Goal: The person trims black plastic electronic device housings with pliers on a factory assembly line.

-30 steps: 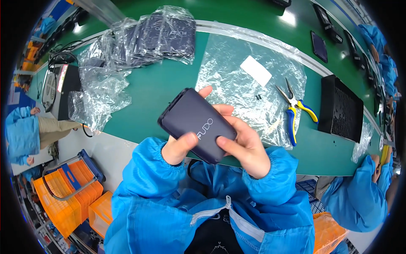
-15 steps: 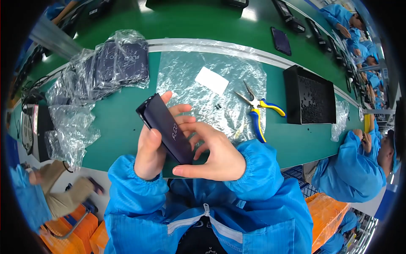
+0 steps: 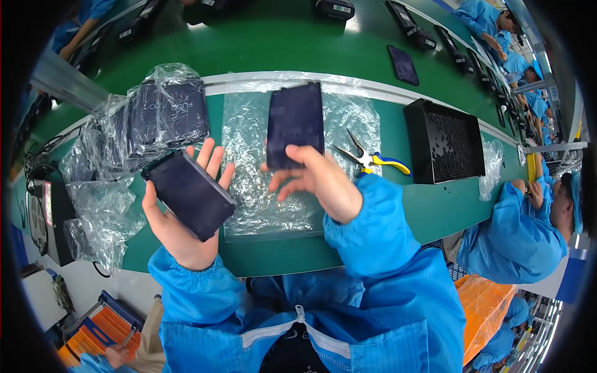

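A dark navy rectangular casing piece [image 3: 191, 194] lies tilted across the palm of my left hand [image 3: 186, 239]. The thumb is at its left edge and the fingers reach out behind it. My right hand [image 3: 320, 180] grips a second dark flat casing piece [image 3: 296, 121] by its near end, thumb on top. That piece is over a clear plastic bag [image 3: 249, 205] spread on the green work surface; whether it touches the bag I cannot tell. Beside my right sleeve lie long-nose pliers [image 3: 367, 158] with blue and yellow handles, jaws spread.
Plastic-wrapped dark casings [image 3: 166, 115] are stacked at the left. A black tray [image 3: 444, 143] of small black parts stands to the right. Beyond a pale rail [image 3: 249, 79], several dark devices sit on a green belt [image 3: 249, 46]. A co-worker in blue [image 3: 516, 233] sits at the right.
The dark case between my hands is now two separate pieces, one in each hand. My right hand has moved forward over the bag, my left hand slightly left. The white card is out of sight.
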The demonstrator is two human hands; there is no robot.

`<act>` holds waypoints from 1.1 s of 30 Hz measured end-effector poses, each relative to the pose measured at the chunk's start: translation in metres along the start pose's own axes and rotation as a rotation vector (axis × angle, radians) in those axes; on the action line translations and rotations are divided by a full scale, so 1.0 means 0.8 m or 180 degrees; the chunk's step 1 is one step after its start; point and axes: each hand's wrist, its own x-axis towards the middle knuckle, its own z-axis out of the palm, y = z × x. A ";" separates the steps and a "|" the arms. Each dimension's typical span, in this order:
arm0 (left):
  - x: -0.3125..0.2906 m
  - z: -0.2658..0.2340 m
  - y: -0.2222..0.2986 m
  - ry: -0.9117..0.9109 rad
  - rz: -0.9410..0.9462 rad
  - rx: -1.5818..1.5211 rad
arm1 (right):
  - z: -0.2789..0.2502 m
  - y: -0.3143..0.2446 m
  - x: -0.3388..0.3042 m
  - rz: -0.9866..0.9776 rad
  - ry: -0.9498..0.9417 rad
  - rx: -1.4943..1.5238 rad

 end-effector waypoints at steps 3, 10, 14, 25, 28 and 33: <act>0.000 -0.003 0.005 -0.0010 -0.0220 -0.0239 | -0.011 -0.007 0.026 0.0280 0.0206 -0.0305; -0.003 0.004 -0.009 -0.0264 -0.0687 0.0349 | -0.022 -0.004 0.033 -0.0014 0.0884 -0.1791; -0.012 0.002 -0.009 0.0050 -0.0412 0.0704 | -0.024 -0.009 0.009 -0.1108 0.1340 -0.3392; -0.050 0.000 -0.037 -0.0133 -0.0827 0.2166 | -0.019 0.004 -0.045 -0.0228 0.0251 -0.1233; -0.044 -0.008 -0.021 -0.1018 -0.1033 0.2050 | -0.044 0.002 -0.043 -0.0765 0.0378 -0.1031; -0.043 -0.012 -0.012 -0.1649 -0.2530 0.1694 | -0.037 0.005 -0.052 -0.0584 0.0177 -0.1784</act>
